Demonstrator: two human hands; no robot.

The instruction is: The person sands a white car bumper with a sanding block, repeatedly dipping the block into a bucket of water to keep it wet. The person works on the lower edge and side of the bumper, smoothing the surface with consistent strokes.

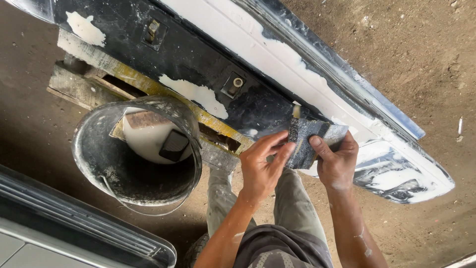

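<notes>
Holding a dark, gritty sheet of sandpaper [303,141] between them, both hands work just in front of a long black car bumper [208,74] that rests on a worn wooden pallet [82,84]. The left hand [263,166] pinches the sheet's near edge with its fingers curled shut on it; the right hand [337,161] clamps the other side, thumb on top. The sheet looks creased, so I judge the step to be folding or readying the abrasive between sanding passes; the next move would call for a flat, firm fold pressed against the filler.

White body filler [277,64] lies in a long matt band along the bumper's ridge and in rough patches on the glossy black face. Beside the pallet stands a round metal bucket [99,149], dust-crusted, with pale liquid, a dark sanding block [173,145] and a brownish piece inside. Underfoot is bare, packed dirt ground [421,59].
</notes>
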